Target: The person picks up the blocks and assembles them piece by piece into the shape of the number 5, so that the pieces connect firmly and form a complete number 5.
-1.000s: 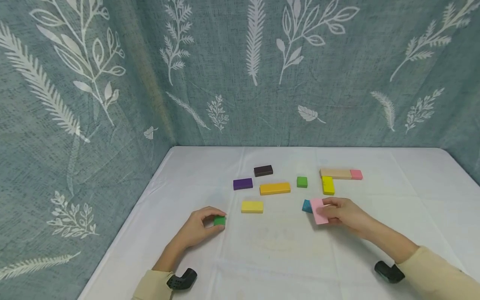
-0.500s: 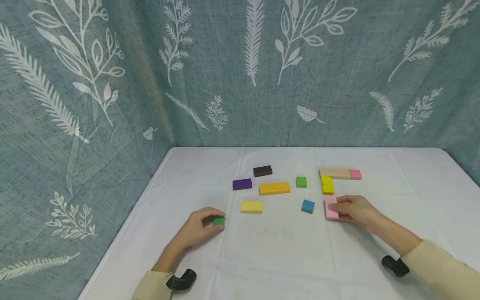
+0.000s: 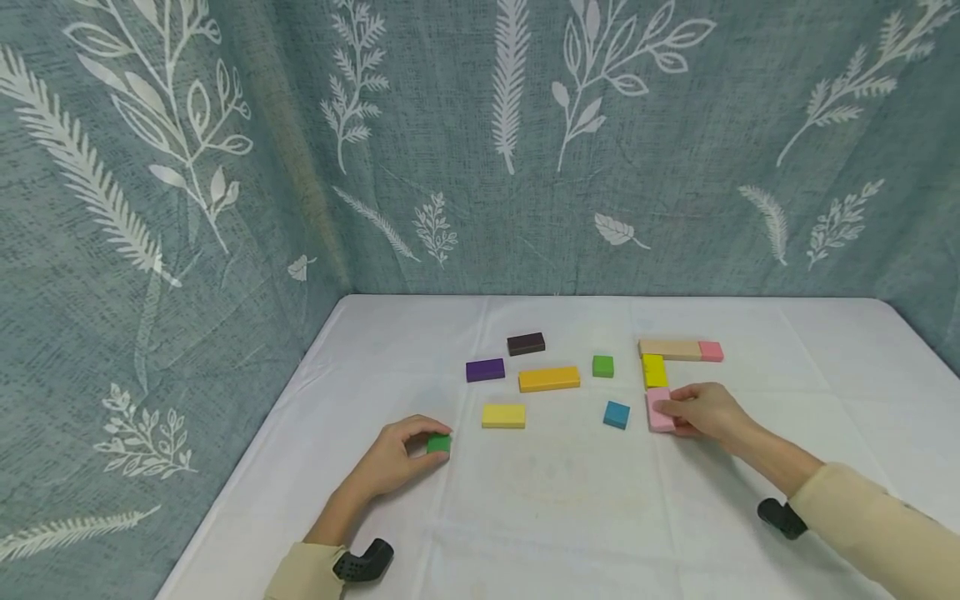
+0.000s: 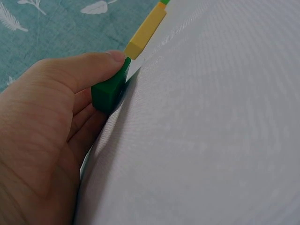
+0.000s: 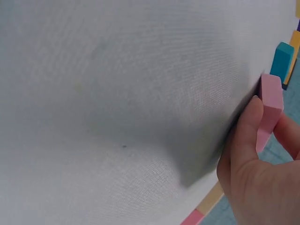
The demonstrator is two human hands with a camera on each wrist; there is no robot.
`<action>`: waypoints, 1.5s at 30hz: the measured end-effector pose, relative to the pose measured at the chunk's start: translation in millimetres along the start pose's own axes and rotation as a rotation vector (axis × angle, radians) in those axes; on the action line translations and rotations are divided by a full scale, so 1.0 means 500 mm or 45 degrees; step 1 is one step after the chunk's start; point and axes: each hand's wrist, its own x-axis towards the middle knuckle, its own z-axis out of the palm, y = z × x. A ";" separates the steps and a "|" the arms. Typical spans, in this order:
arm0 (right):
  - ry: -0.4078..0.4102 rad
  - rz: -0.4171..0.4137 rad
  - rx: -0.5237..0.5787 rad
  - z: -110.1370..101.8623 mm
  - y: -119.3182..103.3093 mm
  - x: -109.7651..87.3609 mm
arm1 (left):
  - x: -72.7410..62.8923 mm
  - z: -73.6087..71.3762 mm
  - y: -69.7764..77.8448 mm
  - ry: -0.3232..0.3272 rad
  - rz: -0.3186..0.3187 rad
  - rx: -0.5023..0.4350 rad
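Note:
My right hand [image 3: 708,414] pinches a light pink block [image 3: 658,409] at the right of the table. The block's far end meets the near end of a bright yellow block [image 3: 654,371], which itself adjoins a tan block [image 3: 669,350] with a small pink block [image 3: 711,352] at its right end. In the right wrist view the pink block [image 5: 272,98] sits between thumb and fingers, close to the cloth. On the left, my left hand [image 3: 401,454] holds a green block [image 3: 438,443] between thumb and fingers, low against the table, as the left wrist view also shows for this green block [image 4: 108,93].
Left of the pink block lies a blue block [image 3: 617,415]. Farther back are a small green block [image 3: 603,367], an orange block [image 3: 549,379], a purple block [image 3: 485,370] and a dark brown block [image 3: 526,343]. A pale yellow block [image 3: 503,416] lies nearer. A curtain [image 3: 465,150] hangs behind the white table.
My right hand has carried the pink block right, past the blue block, then slightly away from me until it meets the bright yellow block. The left hand stays in place with the green block.

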 end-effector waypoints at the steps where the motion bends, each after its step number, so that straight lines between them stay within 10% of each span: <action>1: 0.010 0.005 -0.005 0.001 0.000 0.001 | 0.000 0.000 0.000 -0.001 0.004 -0.002; 35: 0.101 -0.064 -0.166 -0.005 -0.003 0.012 | -0.001 -0.001 -0.003 0.008 0.045 -0.008; 45: 0.201 -0.363 -0.135 -0.005 -0.021 0.041 | 0.005 0.014 -0.062 0.002 0.019 -0.002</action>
